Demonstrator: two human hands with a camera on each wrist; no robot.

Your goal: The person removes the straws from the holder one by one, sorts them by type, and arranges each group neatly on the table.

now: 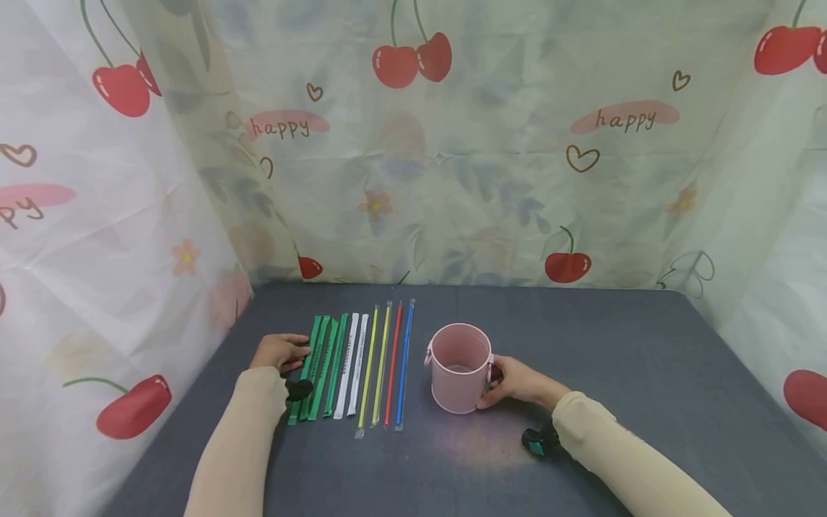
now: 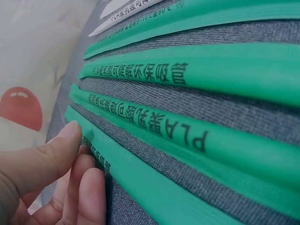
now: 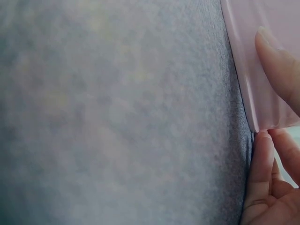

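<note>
In the head view my left hand (image 1: 279, 352) is at the leftmost green paper-wrapped straw (image 1: 301, 384). The left wrist view shows the thumb and a finger pinching that straw (image 2: 140, 180) near its far end, which lies along the table. Several green wrapped straws lie in a row with it, dark print on their wrappers. My right hand (image 1: 520, 382) holds the right side of a pink bucket (image 1: 457, 388), which stands upright. In the right wrist view the thumb (image 3: 281, 70) lies on the bucket's wall and fingertips touch its side; part of the hand is out of frame.
Right of the green straws lie two white wrapped straws (image 1: 349, 366), then clear-wrapped straws: yellow (image 1: 368, 373), red (image 1: 393, 366) and blue (image 1: 405, 366). The dark table (image 1: 614, 345) is enclosed by a printed curtain (image 1: 465, 179) behind and at both sides.
</note>
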